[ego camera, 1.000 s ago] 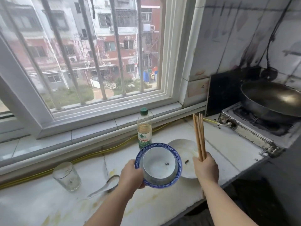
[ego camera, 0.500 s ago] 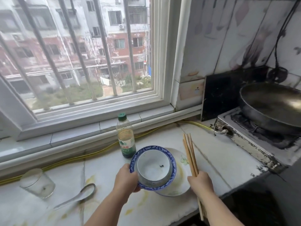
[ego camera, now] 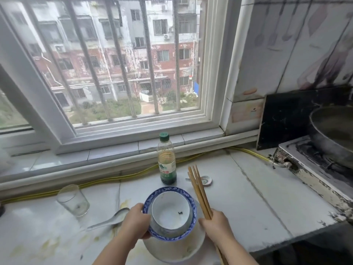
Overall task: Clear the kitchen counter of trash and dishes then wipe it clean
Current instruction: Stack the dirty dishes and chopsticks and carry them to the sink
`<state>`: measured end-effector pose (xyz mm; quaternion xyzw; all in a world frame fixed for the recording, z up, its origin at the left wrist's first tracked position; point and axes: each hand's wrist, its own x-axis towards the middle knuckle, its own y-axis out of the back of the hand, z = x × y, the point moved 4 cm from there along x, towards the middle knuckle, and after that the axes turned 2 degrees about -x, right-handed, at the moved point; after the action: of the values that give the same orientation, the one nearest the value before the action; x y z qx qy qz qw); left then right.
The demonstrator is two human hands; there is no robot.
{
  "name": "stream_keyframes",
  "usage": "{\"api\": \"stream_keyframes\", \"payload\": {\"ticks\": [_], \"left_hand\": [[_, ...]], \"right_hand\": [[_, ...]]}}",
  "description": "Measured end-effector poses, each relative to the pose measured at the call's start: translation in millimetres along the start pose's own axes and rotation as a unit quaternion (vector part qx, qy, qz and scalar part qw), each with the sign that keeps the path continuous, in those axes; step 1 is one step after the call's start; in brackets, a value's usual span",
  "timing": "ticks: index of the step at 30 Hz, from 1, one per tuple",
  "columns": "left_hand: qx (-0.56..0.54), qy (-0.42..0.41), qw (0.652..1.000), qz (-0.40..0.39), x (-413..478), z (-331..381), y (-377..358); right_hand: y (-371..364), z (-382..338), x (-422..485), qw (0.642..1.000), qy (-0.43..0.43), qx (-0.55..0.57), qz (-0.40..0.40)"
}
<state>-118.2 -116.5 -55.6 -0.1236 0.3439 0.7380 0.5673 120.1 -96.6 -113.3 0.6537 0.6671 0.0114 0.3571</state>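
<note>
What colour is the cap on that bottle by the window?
Green. The bottle's cap shows clearly in the head view, the only one.

Stained white counter (ego camera: 257, 197) — glass (ego camera: 73, 200), white spoon (ego camera: 107, 221), bottle (ego camera: 166, 161), small spoon (ego camera: 205, 181), yellow hose (ego camera: 114, 177), stove (ego camera: 305, 169)

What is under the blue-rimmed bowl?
A white plate lies under the blue-rimmed bowl, held by the left hand. The bowl covers the plate's middle; contact cannot be told.
</note>
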Motion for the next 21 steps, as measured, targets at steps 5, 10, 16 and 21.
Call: {"api": "stream_keyframes", "payload": {"ticks": [5, 10, 16, 21], "left_hand": [[0.0, 0.025, 1.0, 0.013, 9, -16, 11], [0.009, 0.015, 1.0, 0.007, 10, -16, 8], [0.039, -0.015, 0.999, -0.006, 8, -22, -3], [0.048, -0.042, 0.998, 0.003, 6, -24, -1]], "right_hand": [[17, -11, 5, 0.992, -0.002, 0.088, 0.086], [25, -48, 29, 0.989, 0.029, 0.105, 0.101], [6, -78, 66, 0.994, 0.019, 0.099, 0.052], [-5, -83, 81, 0.994, 0.004, 0.102, 0.027]]}}
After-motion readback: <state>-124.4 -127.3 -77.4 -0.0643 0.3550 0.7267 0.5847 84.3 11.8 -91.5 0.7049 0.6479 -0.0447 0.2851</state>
